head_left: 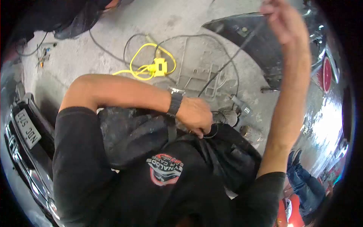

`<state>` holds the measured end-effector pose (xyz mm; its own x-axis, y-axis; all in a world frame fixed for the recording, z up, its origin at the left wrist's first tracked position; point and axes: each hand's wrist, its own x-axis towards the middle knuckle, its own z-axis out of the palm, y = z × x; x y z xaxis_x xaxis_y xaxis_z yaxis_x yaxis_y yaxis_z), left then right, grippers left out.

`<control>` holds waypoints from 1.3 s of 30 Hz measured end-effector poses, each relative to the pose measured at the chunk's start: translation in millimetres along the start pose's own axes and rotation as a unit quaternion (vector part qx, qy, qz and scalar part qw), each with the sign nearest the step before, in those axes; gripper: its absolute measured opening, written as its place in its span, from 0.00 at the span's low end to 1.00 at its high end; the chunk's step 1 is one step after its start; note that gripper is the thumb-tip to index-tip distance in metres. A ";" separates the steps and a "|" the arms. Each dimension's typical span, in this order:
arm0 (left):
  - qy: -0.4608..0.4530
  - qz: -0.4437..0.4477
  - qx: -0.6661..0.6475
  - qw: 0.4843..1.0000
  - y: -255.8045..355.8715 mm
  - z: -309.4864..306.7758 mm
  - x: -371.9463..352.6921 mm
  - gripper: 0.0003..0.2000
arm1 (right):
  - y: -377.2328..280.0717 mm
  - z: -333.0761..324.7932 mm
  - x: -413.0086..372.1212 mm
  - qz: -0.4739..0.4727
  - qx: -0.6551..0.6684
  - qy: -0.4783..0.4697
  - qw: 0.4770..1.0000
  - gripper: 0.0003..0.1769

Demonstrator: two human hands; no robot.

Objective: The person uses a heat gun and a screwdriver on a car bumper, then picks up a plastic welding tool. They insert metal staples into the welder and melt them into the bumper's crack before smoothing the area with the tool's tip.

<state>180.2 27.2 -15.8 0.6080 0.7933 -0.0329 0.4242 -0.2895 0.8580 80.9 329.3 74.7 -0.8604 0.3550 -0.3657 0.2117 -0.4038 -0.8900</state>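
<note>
My right hand [281, 19] is raised at the upper right, its fingers closed around a black cord [230, 59]. The cord slants tautly down toward my lap and passes behind my left hand [194, 115]. That hand, below a dark wristwatch [175, 103], is curled over my lap with the fingertips pinched. A thin loop of black cord shows at its fingertips; the exact grip is partly hidden. Just beyond the left hand, a grey plug-like piece [241, 105] and a round tool part [228, 116] are on the floor.
A yellow outlet box [159, 68] with yellow cord lies on the concrete floor. A dark panel [242, 32] rests at the upper right. A car bumper with a plate [27, 128] stands at left. Other people are at upper left [75, 19] and lower right [306, 185].
</note>
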 end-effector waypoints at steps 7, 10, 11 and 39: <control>0.014 -0.032 -0.110 0.993 -28.5 54.1 -18.5 0.15 | -165.8 -50.0 115.0 -0.169 -0.045 -0.064 0.982 0.20; 0.113 -0.012 -0.060 0.992 -44.1 65.4 -39.8 0.15 | -194.9 -47.1 99.2 -0.240 -0.068 0.006 0.968 0.17; 0.170 0.004 -0.037 0.985 -47.1 69.4 -48.1 0.15 | -192.4 -38.9 81.1 -0.240 -0.115 -0.005 0.964 0.17; 0.265 -0.529 -0.111 0.799 -147.9 81.2 -212.3 0.26 | 124.7 54.9 -89.1 -0.238 -0.653 -0.149 0.703 0.09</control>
<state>42.9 -141.9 -177.3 -0.4055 0.6641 -0.6282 0.3484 0.7476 0.5654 158.5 201.0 11.3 -0.9957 -0.0834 -0.0413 -0.0556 0.8889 -0.4547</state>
